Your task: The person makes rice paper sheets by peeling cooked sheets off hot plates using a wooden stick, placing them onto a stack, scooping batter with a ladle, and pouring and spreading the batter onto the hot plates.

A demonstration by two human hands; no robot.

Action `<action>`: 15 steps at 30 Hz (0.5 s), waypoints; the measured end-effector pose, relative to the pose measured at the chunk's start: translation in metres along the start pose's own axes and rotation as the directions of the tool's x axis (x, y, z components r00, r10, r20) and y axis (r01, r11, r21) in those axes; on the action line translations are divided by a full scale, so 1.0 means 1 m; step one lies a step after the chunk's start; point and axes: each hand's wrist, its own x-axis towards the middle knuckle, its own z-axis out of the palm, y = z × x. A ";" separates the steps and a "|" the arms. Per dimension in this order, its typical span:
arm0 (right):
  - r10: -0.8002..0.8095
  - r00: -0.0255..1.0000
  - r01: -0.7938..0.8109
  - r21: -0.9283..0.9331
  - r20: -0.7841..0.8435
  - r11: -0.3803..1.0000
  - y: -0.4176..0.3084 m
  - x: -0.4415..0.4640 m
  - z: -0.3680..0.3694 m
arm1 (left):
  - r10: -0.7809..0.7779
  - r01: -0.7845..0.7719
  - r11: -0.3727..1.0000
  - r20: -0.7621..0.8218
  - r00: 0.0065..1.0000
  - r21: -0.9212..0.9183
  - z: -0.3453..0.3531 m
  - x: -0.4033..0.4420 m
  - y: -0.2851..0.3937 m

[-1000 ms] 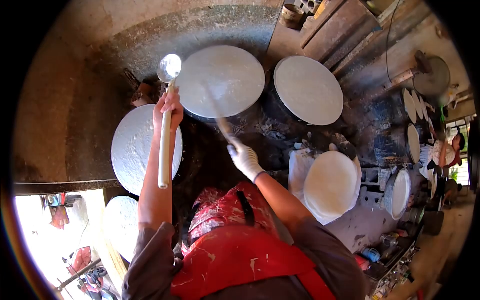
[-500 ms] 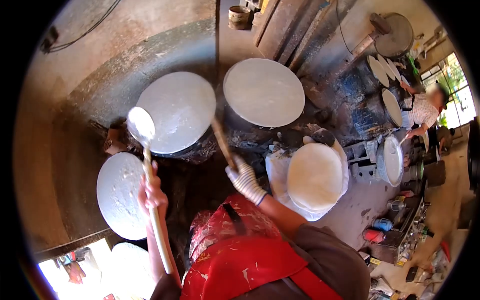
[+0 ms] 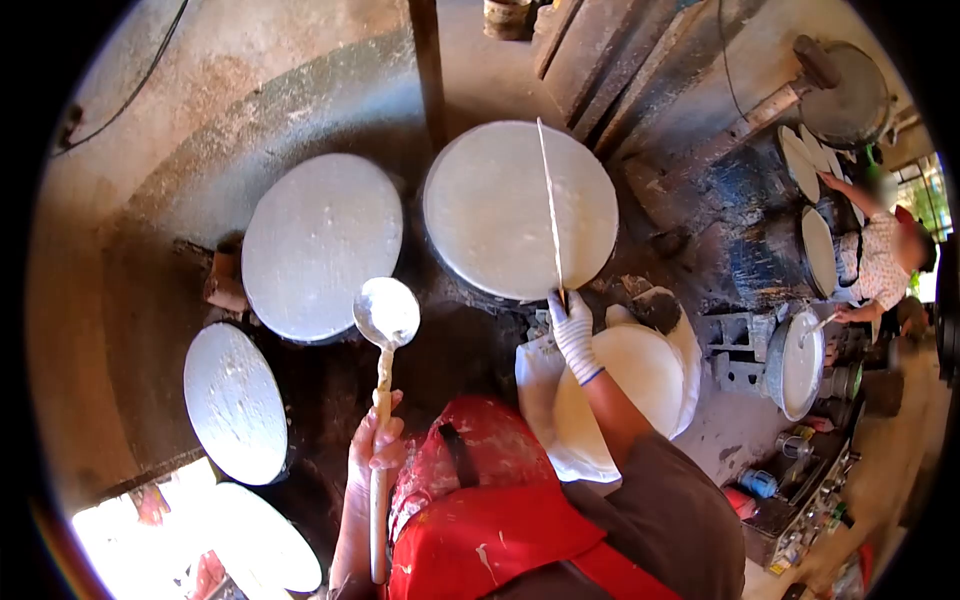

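My bare left hand (image 3: 376, 440) is wrapped round the long handle of a ladle (image 3: 387, 313), whose bowl is coated in white and points away from me, over the dark gap between the round pans. In a striped glove, my right hand (image 3: 572, 335) grips a thin stick (image 3: 551, 210) smeared with white. The stick reaches across the white surface of the round pan (image 3: 500, 200) ahead of me. Whether it touches that surface I cannot tell. Just below my right hand lies a round white stack (image 3: 640, 375) on white cloth.
White-topped round pans (image 3: 322, 245), (image 3: 235, 400) stand at the left. A co-worker (image 3: 885, 255) at the far right reaches toward other pans, one hand at a basin (image 3: 798, 365). Concrete blocks (image 3: 740, 350) lie beside the basin. Wooden boards (image 3: 640, 60) lean at the back.
The view has shifted. My right hand has moved right and forward, bringing the stick over the right-hand pan. The ladle in my left hand has come lower and nearer my body.
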 end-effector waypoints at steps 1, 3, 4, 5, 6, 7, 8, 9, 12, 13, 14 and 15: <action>0.046 0.998 -0.048 0.050 0.037 0.998 -0.020 -0.001 -0.001 | 0.007 -0.007 1.000 -0.012 1.000 -0.013 -0.002 -0.004 -0.007; 0.078 0.995 -0.087 0.134 0.068 0.987 -0.019 0.001 -0.005 | 0.055 -0.057 0.998 -0.052 0.997 -0.022 -0.005 -0.009 -0.015; 0.123 0.988 -0.138 0.185 0.090 0.973 -0.020 -0.001 -0.009 | 0.064 -0.066 0.997 -0.052 0.997 -0.036 -0.010 -0.014 -0.018; 0.162 0.981 -0.184 0.236 0.111 0.954 -0.022 -0.002 -0.013 | 0.065 -0.066 0.997 -0.040 0.997 -0.035 -0.014 -0.019 -0.021; 0.152 0.983 -0.173 0.235 0.105 0.956 -0.024 -0.006 -0.016 | 0.075 -0.077 0.995 -0.025 0.997 -0.062 -0.018 -0.024 -0.024; 0.156 0.982 -0.178 0.246 0.105 0.953 -0.025 -0.013 -0.019 | 0.086 -0.086 0.992 -0.013 0.996 -0.089 -0.022 -0.030 -0.027; 0.162 0.981 -0.184 0.258 0.105 0.948 -0.026 -0.022 -0.022 | 0.085 -0.085 0.992 -0.005 0.996 -0.090 -0.029 -0.037 -0.030; 0.167 0.980 -0.190 0.272 0.108 0.943 -0.026 -0.034 -0.021 | 0.078 -0.080 0.993 -0.027 0.997 -0.081 -0.037 -0.045 -0.030; 0.040 0.997 -0.051 0.204 0.059 0.978 -0.011 -0.082 -0.006 | 0.064 -0.064 0.997 -0.016 0.998 -0.037 -0.062 -0.069 -0.034; -0.017 0.998 0.005 0.181 0.061 0.984 0.002 -0.101 0.002 | 0.060 -0.060 0.998 -0.002 0.998 0.003 -0.071 -0.079 -0.037; 0.085 0.984 -0.117 0.209 0.156 0.971 -0.020 -0.130 0.004 | 0.077 -0.076 0.996 -0.015 0.997 0.050 -0.077 -0.090 -0.041; 0.186 0.945 -0.247 0.214 0.267 0.945 -0.042 -0.162 0.006 | 0.099 -0.095 0.991 -0.041 0.994 0.092 -0.084 -0.104 -0.045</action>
